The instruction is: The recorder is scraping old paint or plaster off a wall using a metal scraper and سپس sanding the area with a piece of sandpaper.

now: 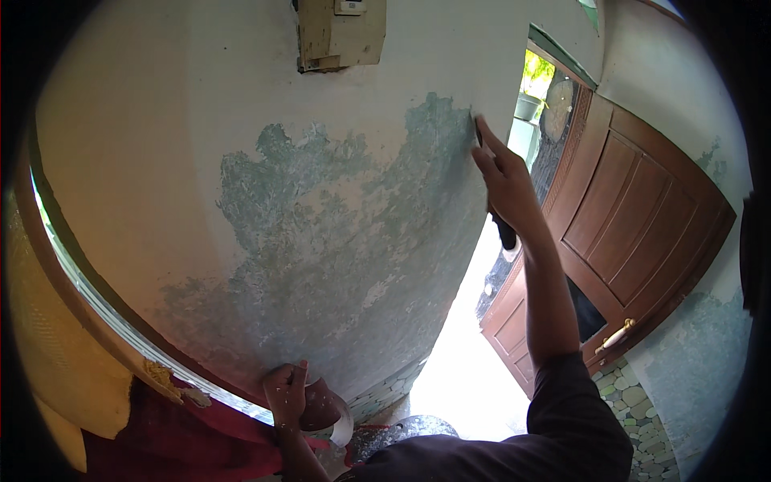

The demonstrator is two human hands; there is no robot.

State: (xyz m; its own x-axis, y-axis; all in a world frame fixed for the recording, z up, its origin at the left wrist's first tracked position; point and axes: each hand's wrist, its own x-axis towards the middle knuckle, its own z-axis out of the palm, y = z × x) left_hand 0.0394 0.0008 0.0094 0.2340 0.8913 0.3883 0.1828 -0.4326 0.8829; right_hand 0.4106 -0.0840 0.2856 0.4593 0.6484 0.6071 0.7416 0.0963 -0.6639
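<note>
along the right edge of the greenish peeled patch (273, 209) on the pale wall (144, 120): dark-handled tool (504, 233), gripped within the right hand (510, 189), forefinger extended toward its far end; contact with plaster, cannot tell. near and left, low before the wall: reddish-brown container (321, 406), pale-rimmed, held at its left side by curled fingers of the left hand (285, 390). far right: brown panelled door (626, 209).

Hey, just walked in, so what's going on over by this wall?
A person's right hand grips a dark-handled tool, raised at the upper right edge of a rough grey-green patch on the pale wall. The left hand is lower down, holding a brown thing with a pale rim; I can't tell exactly what it is. To the right, a brown door stands open.
</note>
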